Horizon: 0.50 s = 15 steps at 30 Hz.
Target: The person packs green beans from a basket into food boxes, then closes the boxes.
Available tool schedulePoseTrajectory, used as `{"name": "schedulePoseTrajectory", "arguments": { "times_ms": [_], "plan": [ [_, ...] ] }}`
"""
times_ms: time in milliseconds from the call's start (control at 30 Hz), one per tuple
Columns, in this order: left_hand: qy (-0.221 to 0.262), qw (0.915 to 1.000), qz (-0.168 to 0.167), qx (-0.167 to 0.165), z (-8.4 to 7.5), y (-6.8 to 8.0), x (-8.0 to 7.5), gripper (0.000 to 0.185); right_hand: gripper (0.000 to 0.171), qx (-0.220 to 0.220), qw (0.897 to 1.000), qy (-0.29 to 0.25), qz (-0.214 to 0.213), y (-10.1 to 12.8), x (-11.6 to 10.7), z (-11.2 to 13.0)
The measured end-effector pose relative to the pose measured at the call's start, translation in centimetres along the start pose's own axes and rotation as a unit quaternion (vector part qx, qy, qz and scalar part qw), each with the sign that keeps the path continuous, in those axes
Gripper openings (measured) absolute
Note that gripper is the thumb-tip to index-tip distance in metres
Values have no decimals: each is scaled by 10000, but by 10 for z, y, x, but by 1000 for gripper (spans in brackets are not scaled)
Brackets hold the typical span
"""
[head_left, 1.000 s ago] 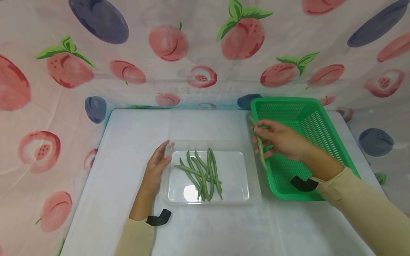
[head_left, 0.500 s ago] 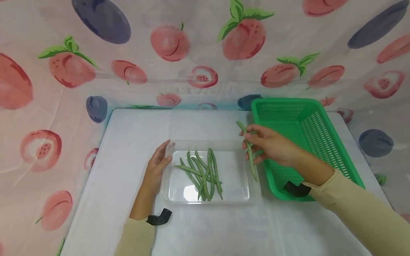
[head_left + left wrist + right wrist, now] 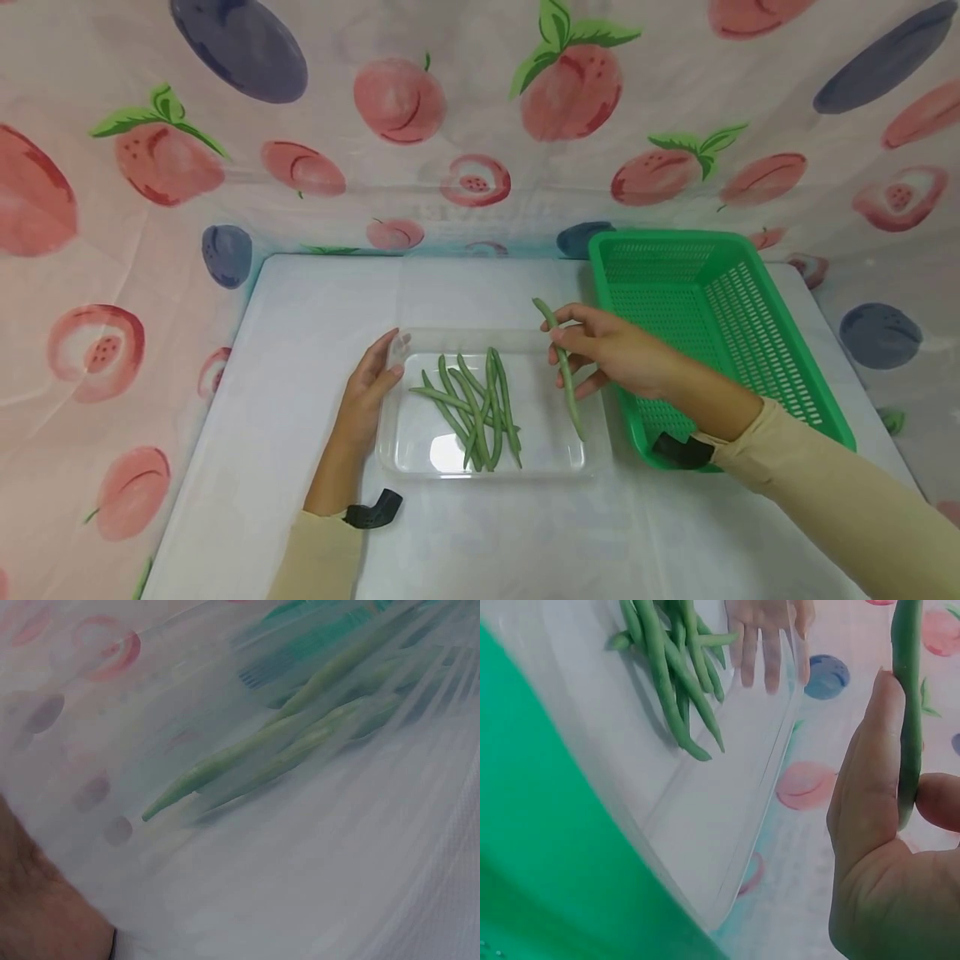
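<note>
A single green bean (image 3: 564,367) is pinched between thumb and fingers of my right hand (image 3: 611,346), above the right side of a clear plastic container (image 3: 551,417). Several green beans (image 3: 480,408) lie in a loose pile in the container's left half. At the container's far left corner my left hand (image 3: 367,392) grips the wall, thumb over the rim. Through the clear wall, the left wrist view shows the piled beans (image 3: 240,750) hazily. In the right wrist view the held bean (image 3: 907,697) stands nearly upright against my fingers.
A green perforated basket (image 3: 720,308) stands right of the container, partly behind my right forearm; no beans show in its visible part. White cloth (image 3: 300,333) covers the table. A fruit-printed curtain (image 3: 315,108) hangs along the back and sides.
My right hand has carried the bean leftward and slightly nearer, from the basket's left edge to over the container. The left hand and the piled beans stay put.
</note>
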State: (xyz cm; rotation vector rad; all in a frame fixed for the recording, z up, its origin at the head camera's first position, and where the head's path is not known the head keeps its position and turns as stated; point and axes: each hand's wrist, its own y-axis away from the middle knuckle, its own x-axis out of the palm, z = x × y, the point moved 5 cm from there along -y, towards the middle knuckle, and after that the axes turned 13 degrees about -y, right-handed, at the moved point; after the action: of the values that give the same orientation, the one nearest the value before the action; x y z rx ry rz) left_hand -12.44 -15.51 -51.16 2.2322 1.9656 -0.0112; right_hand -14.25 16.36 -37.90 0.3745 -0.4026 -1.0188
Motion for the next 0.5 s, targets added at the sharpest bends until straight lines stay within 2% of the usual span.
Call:
{"name": "schedulePoseTrajectory", "arguments": {
  "times_ms": [500],
  "plan": [
    [30, 10000, -34, 32, 1, 0, -1, 55, 32, -10, 10000, -93, 8, -4, 7, -5]
  ]
}}
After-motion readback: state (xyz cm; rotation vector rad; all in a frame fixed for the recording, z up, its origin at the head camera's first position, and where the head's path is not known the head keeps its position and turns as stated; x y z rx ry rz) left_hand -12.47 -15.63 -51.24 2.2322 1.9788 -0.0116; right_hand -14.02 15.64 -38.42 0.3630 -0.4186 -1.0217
